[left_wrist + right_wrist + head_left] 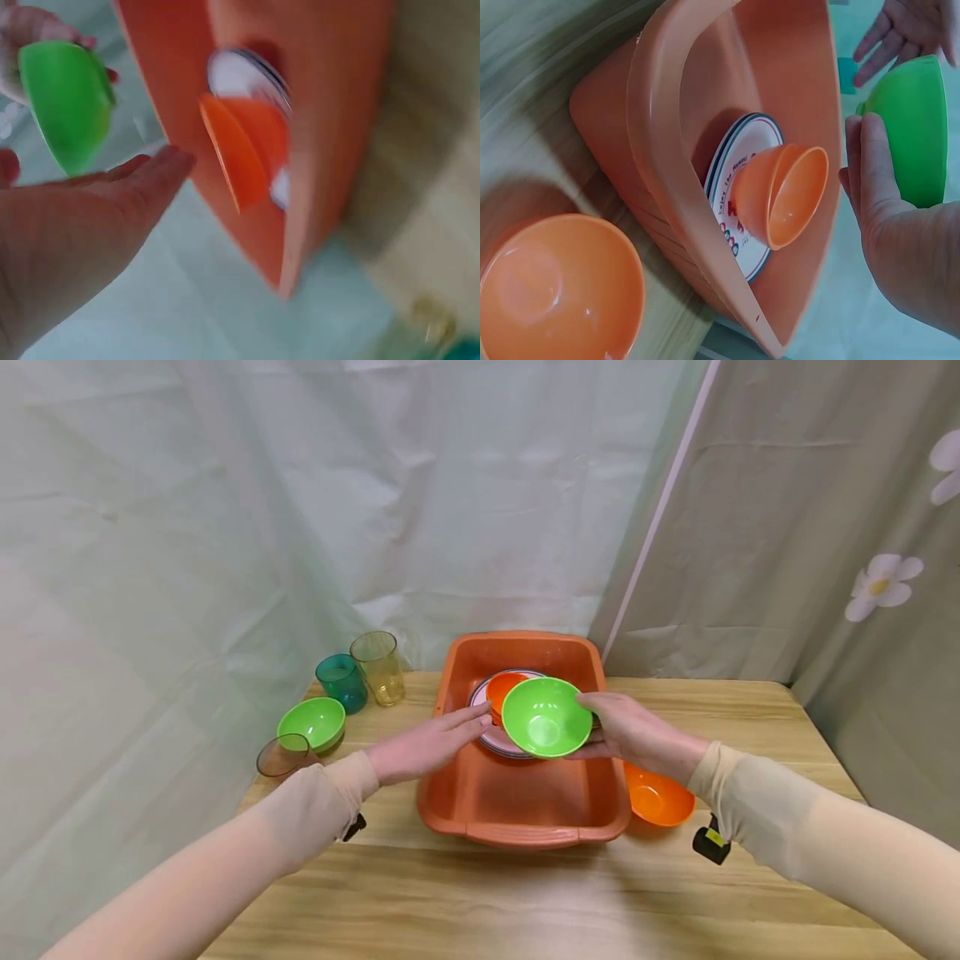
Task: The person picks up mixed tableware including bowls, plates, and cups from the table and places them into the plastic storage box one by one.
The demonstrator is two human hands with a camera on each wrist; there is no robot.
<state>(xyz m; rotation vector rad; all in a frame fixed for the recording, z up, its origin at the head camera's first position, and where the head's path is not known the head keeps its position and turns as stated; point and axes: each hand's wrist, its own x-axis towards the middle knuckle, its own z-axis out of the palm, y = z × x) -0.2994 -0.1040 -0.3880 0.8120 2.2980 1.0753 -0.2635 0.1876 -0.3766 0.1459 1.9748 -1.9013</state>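
My right hand (633, 727) holds a green bowl (546, 718) above an orange-brown plastic basin (525, 835), thumb at the rim and fingers along its underside. My left hand (435, 742) reaches over the basin's left side with fingers straight, their tips close to the green bowl. In the right wrist view that hand's spread fingers show beyond the bowl, with nothing in them. Inside the basin lie stacked white plates (761, 135) with dark rims and a printed pattern. Nested orange bowls (769, 195) sit on top of the plates.
Left of the basin stand a yellow glass (381, 668), a teal glass (342, 683), a second green bowl (313, 722) and a brownish glass (285, 757). A larger orange bowl (662, 800) rests against the basin's right side. Curtains (450, 510) hang behind the wooden table (480, 902).
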